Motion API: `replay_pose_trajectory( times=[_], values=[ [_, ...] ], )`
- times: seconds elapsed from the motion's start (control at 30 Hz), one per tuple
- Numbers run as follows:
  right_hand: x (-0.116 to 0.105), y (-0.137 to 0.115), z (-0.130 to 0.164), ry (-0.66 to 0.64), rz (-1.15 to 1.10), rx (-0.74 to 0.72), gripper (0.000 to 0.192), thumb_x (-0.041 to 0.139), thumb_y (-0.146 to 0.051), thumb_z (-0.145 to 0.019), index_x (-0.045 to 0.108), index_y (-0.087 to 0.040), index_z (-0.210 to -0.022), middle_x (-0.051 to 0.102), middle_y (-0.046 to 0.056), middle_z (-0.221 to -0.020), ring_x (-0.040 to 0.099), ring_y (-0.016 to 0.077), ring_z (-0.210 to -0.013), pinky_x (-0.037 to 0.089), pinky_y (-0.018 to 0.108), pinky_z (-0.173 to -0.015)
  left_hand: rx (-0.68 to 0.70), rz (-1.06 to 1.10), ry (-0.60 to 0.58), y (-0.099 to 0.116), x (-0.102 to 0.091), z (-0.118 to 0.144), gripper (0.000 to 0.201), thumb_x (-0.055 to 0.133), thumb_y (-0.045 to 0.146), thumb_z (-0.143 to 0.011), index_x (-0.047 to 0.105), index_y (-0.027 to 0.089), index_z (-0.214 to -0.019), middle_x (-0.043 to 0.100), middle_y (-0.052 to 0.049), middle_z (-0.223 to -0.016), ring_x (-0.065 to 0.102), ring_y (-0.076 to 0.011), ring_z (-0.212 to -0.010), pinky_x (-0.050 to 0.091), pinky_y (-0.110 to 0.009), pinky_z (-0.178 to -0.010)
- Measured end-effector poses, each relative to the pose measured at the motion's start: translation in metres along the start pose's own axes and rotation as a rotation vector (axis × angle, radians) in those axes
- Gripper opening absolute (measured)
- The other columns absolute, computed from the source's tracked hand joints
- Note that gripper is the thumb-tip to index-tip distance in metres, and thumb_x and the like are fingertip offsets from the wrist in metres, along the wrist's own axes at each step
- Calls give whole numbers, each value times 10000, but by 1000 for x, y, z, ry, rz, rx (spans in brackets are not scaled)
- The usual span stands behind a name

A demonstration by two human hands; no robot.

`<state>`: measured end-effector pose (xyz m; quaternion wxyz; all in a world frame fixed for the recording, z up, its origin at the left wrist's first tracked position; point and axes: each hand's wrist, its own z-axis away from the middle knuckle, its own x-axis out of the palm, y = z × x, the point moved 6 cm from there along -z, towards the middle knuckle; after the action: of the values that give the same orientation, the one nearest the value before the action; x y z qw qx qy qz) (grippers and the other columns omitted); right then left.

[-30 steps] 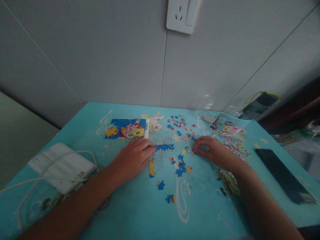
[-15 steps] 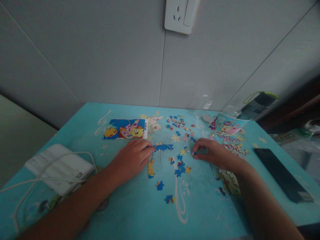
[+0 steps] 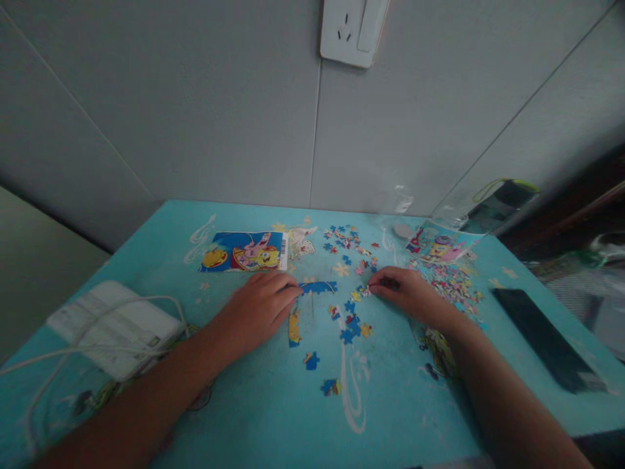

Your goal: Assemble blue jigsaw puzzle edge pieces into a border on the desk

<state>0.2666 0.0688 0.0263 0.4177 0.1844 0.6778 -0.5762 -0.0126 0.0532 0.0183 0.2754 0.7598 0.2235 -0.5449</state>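
My left hand point(image 3: 266, 303) rests at the upper left corner of some joined puzzle pieces, its fingers closed on the left end of the blue strip point(image 3: 319, 287). Below that hand runs a yellow and blue column of joined pieces point(image 3: 293, 329); whether it connects to the strip is hidden. To the right, my right hand point(image 3: 403, 293) pinches a small puzzle piece point(image 3: 370, 288), mostly covered by the fingertips. Close by lie loose yellow and blue pieces point(image 3: 356, 296) and a blue cluster point(image 3: 350, 329). Two separate pieces, one blue and orange point(image 3: 311, 361), one blue and yellow point(image 3: 331, 387), lie nearer me.
Behind my left hand lies a cartoon picture card point(image 3: 244, 251); more loose pieces point(image 3: 344, 238) are at the back. A colourful pile of pieces point(image 3: 452, 283) lies beyond my right hand, near a dark flat bar point(image 3: 547, 339). A white power strip point(image 3: 114, 329) with cables stands left.
My right hand has shifted slightly left and away from me, its fingertips now beside the yellow and blue loose pieces. My left hand has stayed on the strip.
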Motion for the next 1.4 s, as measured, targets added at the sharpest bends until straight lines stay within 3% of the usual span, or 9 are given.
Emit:
replay_pose_trajectory(
  times=[0.3,0.67,1.4],
  values=[
    [3,0,-2,35,-12,-78,177,591,-293,-921,741,-244,-1001,715,33,-988,649,179,-848,499,306,-763,-1,3,15,1,-1,0,244,471,225,-991,654,201,-1152,625,-83,-1111,573,-235,-1059,473,-441,-942],
    [11,0,-5,113,-11,-57,188,602,-300,-910,746,-238,-1013,711,50,-993,647,181,-814,507,310,-741,-5,2,3,1,-2,0,244,475,223,-991,657,193,-1150,627,-85,-1119,573,-237,-1060,467,-448,-945],
    [10,3,-6,116,-13,-62,176,605,-263,-907,742,-236,-1014,704,50,-1003,652,180,-847,505,303,-769,2,19,24,-1,0,0,244,492,223,-978,664,206,-1150,633,-82,-1118,577,-238,-1062,467,-448,-953]
  ],
)
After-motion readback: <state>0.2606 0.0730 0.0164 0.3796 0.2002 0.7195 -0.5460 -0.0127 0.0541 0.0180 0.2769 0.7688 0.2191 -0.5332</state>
